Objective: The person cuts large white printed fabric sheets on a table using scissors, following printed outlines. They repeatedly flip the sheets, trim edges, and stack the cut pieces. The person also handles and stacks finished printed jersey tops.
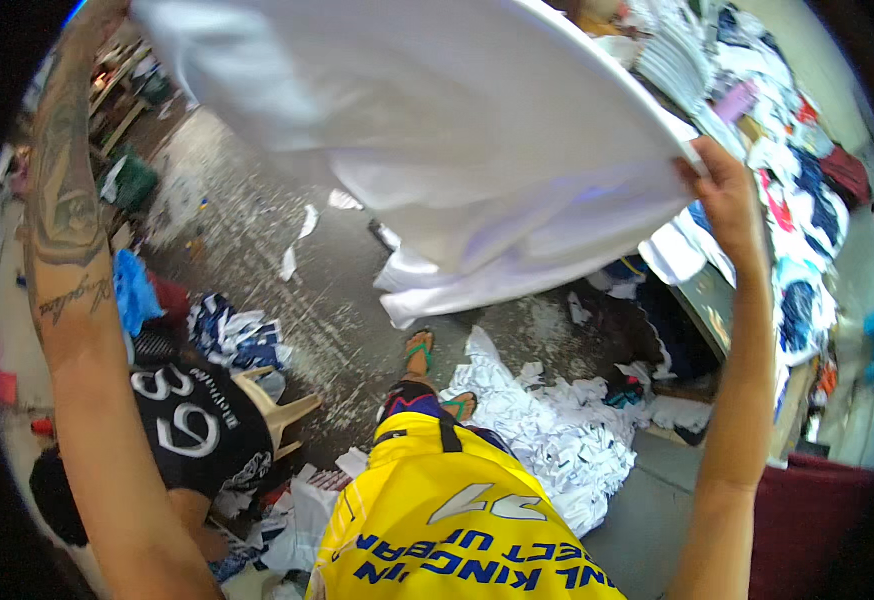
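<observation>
A large sheet of white cloth (477,130) hangs spread out in front of me, raised off the floor. My right hand (725,195) is closed on its right edge, fingers pinching the border. My left arm (69,200) reaches up at the far left, to where the cloth's upper left end lies. My left hand is almost wholly cut off by the picture's rim, so its fingers are hidden. The cloth's lower edge droops in folds above the floor, a little beyond my feet.
White fabric scraps (547,430) lie heaped beside my feet. A person in a black shirt (197,425) sits close on the left on a beige plastic chair (282,412). At right, a table (702,305) bears piled garments (797,220). A green bin (132,180) stands far left.
</observation>
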Demonstrator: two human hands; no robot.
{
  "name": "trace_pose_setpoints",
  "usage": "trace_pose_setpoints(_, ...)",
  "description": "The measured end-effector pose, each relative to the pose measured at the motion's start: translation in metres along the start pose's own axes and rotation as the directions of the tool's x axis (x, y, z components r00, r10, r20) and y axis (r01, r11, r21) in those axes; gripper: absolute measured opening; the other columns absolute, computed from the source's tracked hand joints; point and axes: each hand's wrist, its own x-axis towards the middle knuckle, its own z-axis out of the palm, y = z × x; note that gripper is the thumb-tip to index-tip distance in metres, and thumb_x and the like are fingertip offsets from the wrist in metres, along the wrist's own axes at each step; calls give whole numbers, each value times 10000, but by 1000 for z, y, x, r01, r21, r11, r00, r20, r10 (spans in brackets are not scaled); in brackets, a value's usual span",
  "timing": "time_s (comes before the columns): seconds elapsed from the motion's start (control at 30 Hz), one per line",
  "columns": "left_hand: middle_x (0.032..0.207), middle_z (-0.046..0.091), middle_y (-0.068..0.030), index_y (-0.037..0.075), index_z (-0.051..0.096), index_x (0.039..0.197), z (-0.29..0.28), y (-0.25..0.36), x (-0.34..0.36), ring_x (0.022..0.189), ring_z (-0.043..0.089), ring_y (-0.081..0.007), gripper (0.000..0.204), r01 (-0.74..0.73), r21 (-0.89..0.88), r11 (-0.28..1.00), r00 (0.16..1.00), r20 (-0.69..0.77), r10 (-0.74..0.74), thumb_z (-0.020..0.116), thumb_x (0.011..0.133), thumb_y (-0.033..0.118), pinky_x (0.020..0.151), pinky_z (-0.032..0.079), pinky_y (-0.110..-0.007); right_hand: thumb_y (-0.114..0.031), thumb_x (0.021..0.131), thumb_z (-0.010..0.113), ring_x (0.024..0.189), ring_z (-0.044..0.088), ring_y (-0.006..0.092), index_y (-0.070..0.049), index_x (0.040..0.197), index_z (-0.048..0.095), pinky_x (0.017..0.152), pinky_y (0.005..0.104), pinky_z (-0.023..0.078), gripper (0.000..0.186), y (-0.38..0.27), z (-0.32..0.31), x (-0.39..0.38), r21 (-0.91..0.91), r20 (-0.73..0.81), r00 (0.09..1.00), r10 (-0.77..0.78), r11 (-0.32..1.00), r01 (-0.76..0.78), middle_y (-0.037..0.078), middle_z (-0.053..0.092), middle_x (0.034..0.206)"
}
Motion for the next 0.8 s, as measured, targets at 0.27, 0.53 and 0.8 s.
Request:
trace_pose_setpoints(0.27,944,729,-41,59,778,1215,134,0,95,885,662,-146,535,-338,54,940,911,269,312,656,1048,553,842,528,-323,-245,1126,604,874,641,90,-19,1148,724,832,283,550,256,-23,-213,-77,-287,-42,987,155,944,-161,-2,684,938)
trace_pose_setpoints(0.53,1031,736,-18,128,701,1050,255,56,-53,910,667,-104,320,-39,-382,923,928,329,176,683,1060,448,860,570,-314,-218,1160,463,943,725,147,-70,1513,571,837,343,638,398,-30,-210,-131,101,-434,779,452,884,-457,44,711,1197)
trace_pose_setpoints(0.8,1789,-2,-271,4,-105,1703,538,202,-395,1669,15,-403,1630,255,-377,890,847,532,-18,1000,616,510,1330,107,-589,-365,1131,523,1303,643,265,-55,1611,448,1082,463,561,576,-66,-125,-63,706,-187,981,-44,689,165,139,604,1495)
